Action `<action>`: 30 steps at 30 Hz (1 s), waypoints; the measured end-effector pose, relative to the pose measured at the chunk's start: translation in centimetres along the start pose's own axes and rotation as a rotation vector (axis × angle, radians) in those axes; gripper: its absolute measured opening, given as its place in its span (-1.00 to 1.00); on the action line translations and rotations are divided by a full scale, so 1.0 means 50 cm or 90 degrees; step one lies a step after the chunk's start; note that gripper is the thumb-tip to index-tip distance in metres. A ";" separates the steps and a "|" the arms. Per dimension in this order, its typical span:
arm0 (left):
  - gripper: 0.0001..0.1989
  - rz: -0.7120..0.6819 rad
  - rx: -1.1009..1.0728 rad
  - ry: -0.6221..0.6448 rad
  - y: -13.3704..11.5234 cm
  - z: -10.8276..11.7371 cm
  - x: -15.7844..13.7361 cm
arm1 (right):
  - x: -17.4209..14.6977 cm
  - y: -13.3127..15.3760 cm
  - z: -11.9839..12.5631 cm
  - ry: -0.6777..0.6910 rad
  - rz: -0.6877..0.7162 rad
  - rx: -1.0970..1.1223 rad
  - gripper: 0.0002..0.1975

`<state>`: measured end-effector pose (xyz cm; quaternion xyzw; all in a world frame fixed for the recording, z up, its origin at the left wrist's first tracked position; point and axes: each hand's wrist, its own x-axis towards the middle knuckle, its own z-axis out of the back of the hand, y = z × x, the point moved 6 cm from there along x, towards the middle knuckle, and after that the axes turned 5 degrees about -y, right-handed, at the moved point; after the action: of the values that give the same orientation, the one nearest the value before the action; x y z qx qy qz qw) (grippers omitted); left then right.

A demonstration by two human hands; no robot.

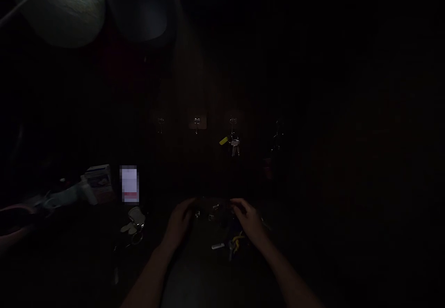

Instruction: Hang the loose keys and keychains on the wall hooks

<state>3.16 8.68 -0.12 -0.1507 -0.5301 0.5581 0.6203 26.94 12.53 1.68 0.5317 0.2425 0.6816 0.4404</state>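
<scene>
The scene is very dark. Near the middle of the table, my left hand [180, 220] and my right hand [248, 217] face each other with fingers curled inward. Their fingertips seem closed on the two sides of something dim that I cannot make out. Small shiny metal pieces [197, 214] show between the hands. Below my right hand lies a bunch of keys [231, 248] with a yellow piece [238, 241] and a silver bar-shaped tag [218, 246].
Wall hooks [197, 122] run in a row ahead; one carries keys [235, 145] with a yellow tag [223, 141]. To the left are a lit, blurred-out screen [129, 185], a box [99, 183] and another key bunch [135, 220]. Caps [139, 16] hang above.
</scene>
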 end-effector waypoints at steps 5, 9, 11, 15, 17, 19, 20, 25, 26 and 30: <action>-0.53 -0.078 0.069 0.113 -0.015 -0.035 -0.017 | -0.006 0.000 -0.005 0.011 0.020 -0.050 -0.78; -0.49 -0.060 0.101 0.069 -0.006 -0.026 -0.013 | -0.006 0.001 -0.006 0.022 0.030 -0.062 -0.77; -0.46 -0.050 0.113 0.053 -0.001 -0.022 -0.011 | -0.006 0.002 -0.007 0.027 0.036 -0.072 -0.77; -0.48 -0.014 0.140 0.047 0.006 -0.019 -0.007 | -0.007 0.008 -0.006 0.029 0.038 -0.109 -0.76; -0.54 -0.004 0.138 0.061 0.007 -0.021 -0.005 | -0.008 0.014 -0.006 0.031 0.041 -0.126 -0.76; -0.61 -0.007 0.122 0.072 0.004 -0.022 -0.005 | -0.009 0.021 -0.006 0.036 0.050 -0.138 -0.76; -0.63 -0.009 0.112 0.073 0.002 -0.021 -0.005 | -0.009 0.024 -0.007 0.040 0.056 -0.142 -0.76; -0.68 0.059 0.041 0.048 -0.011 -0.013 -0.008 | -0.012 0.036 -0.009 0.043 0.074 -0.162 -0.75; -0.69 0.077 0.009 0.038 -0.017 -0.010 -0.008 | -0.013 0.038 -0.010 0.045 0.074 -0.167 -0.75; -0.68 0.139 -0.154 -0.013 -0.051 -0.002 -0.005 | -0.021 0.058 -0.016 0.054 0.078 -0.172 -0.73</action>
<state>4.65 7.64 1.71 -0.2748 -0.5803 0.5559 0.5279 25.26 10.31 3.19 0.4523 0.1343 0.7554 0.4548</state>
